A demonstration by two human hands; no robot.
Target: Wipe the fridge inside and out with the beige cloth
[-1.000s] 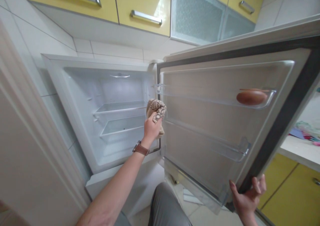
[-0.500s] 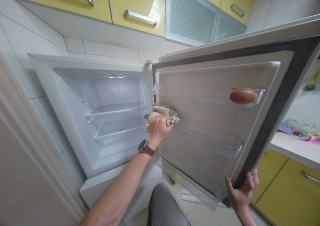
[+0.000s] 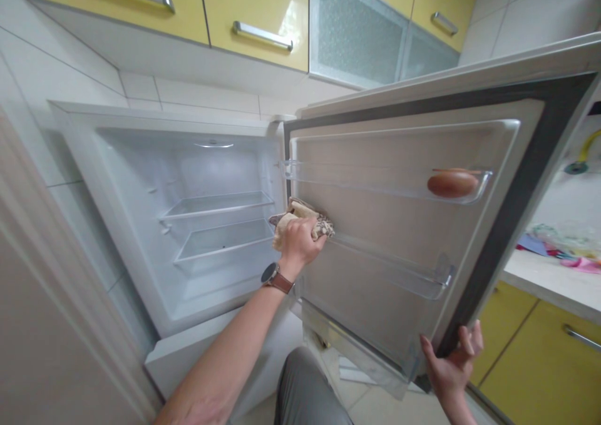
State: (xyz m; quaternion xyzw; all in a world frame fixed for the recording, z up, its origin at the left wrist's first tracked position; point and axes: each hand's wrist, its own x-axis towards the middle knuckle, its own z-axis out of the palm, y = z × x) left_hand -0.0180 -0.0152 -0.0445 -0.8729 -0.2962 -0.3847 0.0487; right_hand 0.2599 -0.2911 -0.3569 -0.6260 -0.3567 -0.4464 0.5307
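Observation:
My left hand (image 3: 301, 243), with a watch (image 3: 276, 277) on its wrist, is closed around a bunched beige and brown patterned cloth (image 3: 295, 215). It presses the cloth at the hinge side of the open fridge door (image 3: 370, 225), near the inner end of the middle clear door shelf (image 3: 389, 265). My right hand (image 3: 453, 362) grips the lower outer corner of the door, thumb on the inner side and fingers bent at the edge. On the upper clear door shelf (image 3: 357, 178) sits a reddish-brown rounded bowl-like thing (image 3: 451, 184).
Left of the door is the open fridge compartment (image 3: 134, 225) with two glass shelves (image 3: 225, 240). Yellow cabinets (image 3: 258, 5) hang above. At right, a counter (image 3: 554, 281) carries colourful items (image 3: 582, 264). My knee (image 3: 305, 387) is below the door.
The view has shifted very slightly, and the door's outer side appears a little further left. My left hand still holds the cloth in nearly the same place, and my right hand keeps its grip.

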